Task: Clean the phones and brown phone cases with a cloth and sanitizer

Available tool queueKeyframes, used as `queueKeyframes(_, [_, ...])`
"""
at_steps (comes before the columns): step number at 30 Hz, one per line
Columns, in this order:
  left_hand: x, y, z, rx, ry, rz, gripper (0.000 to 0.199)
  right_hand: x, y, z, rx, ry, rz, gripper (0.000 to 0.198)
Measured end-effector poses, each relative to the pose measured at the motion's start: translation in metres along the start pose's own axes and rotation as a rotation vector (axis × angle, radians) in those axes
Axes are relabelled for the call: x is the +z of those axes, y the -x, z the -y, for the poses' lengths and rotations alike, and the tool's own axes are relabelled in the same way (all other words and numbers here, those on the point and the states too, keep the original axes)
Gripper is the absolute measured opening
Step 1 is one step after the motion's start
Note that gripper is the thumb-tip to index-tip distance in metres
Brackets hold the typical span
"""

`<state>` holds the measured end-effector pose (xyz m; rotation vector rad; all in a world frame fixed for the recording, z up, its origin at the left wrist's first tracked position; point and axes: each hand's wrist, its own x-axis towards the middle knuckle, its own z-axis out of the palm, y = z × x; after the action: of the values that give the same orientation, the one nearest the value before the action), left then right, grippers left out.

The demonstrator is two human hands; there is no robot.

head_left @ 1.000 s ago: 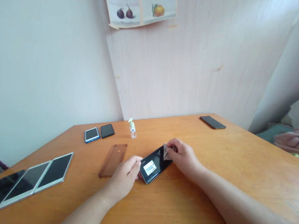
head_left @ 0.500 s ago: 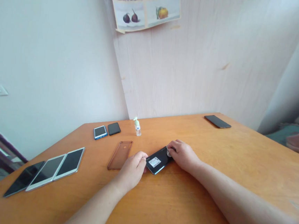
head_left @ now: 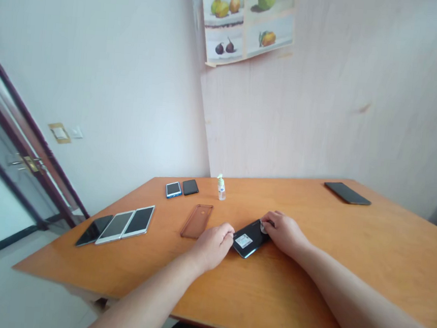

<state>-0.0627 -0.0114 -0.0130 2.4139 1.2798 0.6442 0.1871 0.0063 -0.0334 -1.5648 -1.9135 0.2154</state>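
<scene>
A dark glossy phone (head_left: 256, 237) lies with its back up on the table, a white label (head_left: 243, 241) stuck near its lower left end. My left hand (head_left: 215, 245) is closed on the phone's left end, fingertips pinching the edge. At the far right end, my right hand (head_left: 283, 232) presses a small white wipe (head_left: 263, 227) against the phone's back, its fingers bunched over it. Left of the phone lies a clear brownish phone case (head_left: 197, 221). Behind them stands a small pump bottle (head_left: 221, 189) with a pale green top.
On the wooden table (head_left: 348, 257), a black tablet (head_left: 95, 231) and two white tablets (head_left: 115, 226) lie side by side at left. A blue-edged phone (head_left: 173, 189) and a black phone (head_left: 191, 187) lie farther back. A dark tablet (head_left: 347, 193) lies back right.
My view has swung left and tilted, so the table and hands appear farther right and the door shows. My hands keep nearly the same places on the phone.
</scene>
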Motion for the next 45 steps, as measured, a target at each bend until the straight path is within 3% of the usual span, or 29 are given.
queueKeyframes(12, [-0.011, -0.006, 0.001, 0.026, -0.023, 0.07, 0.021, -0.001, 0.001, 0.008, -0.038, 0.02, 0.05, 0.018])
queueKeyframes(19, [-0.024, -0.021, 0.033, -0.113, -0.18, -0.145, 0.018, -0.005, 0.003, 0.005, -0.027, 0.044, 0.08, 0.019])
queueKeyframes(23, [-0.025, -0.022, 0.046, -0.139, -0.253, -0.171, 0.021, -0.005, 0.003, 0.005, -0.037, 0.052, 0.085, 0.022])
queueKeyframes(27, [-0.023, -0.027, 0.04, -0.136, -0.269, -0.169, 0.021, -0.008, 0.003, 0.007, -0.084, 0.045, 0.09, 0.024])
queueKeyframes(32, [-0.014, -0.041, 0.02, -0.054, -0.158, -0.047, 0.023, -0.014, 0.003, 0.005, -0.022, 0.034, 0.072, 0.019])
queueKeyframes(34, [-0.012, -0.043, 0.011, -0.016, -0.113, -0.002, 0.032, -0.015, 0.003, 0.006, -0.005, 0.019, 0.093, 0.018])
queueKeyframes(36, [-0.013, -0.04, 0.005, 0.024, -0.074, 0.066, 0.058, -0.017, 0.004, 0.008, -0.011, 0.055, 0.111, 0.018])
queueKeyframes(40, [-0.022, -0.026, 0.0, 0.057, -0.075, 0.372, 0.116, -0.026, 0.009, 0.014, -0.053, 0.196, 0.163, 0.027])
queueKeyframes(45, [-0.027, -0.019, 0.007, 0.131, -0.121, 0.513, 0.129, -0.031, 0.015, 0.017, -0.009, 0.233, 0.23, 0.028])
